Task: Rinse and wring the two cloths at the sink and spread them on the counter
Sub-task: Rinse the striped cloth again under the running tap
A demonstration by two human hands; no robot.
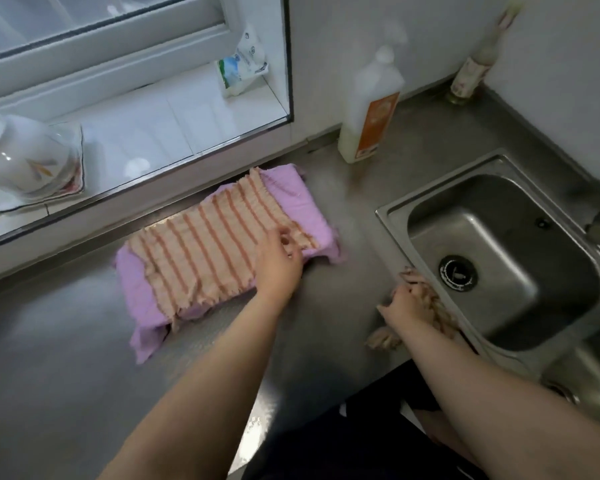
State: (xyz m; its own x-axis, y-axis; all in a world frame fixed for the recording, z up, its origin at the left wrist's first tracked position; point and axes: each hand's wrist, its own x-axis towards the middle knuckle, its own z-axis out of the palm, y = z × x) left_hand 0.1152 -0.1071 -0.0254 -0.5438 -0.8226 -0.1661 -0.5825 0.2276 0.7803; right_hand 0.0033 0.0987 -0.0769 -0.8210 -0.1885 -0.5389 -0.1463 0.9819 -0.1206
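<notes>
We see bare counter (66, 341) left and near of the striped cloth (201, 251), which lies spread on one purple cloth (136, 289), long axis near-left to far-right. Our left hand (278, 261) rests on its right edge, fingers loosely bent. Our right hand (407, 301) grips a second, bunched cloth (437, 317) at the sink (392, 216) rim.

Left grip (278, 261) flat, right grip (407, 303) clenched

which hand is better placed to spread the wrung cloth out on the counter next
Right, probably. The right hand already grips the bunched cloth at the sink's near rim. The left hand rests on the striped cloth, already spread out.
</notes>
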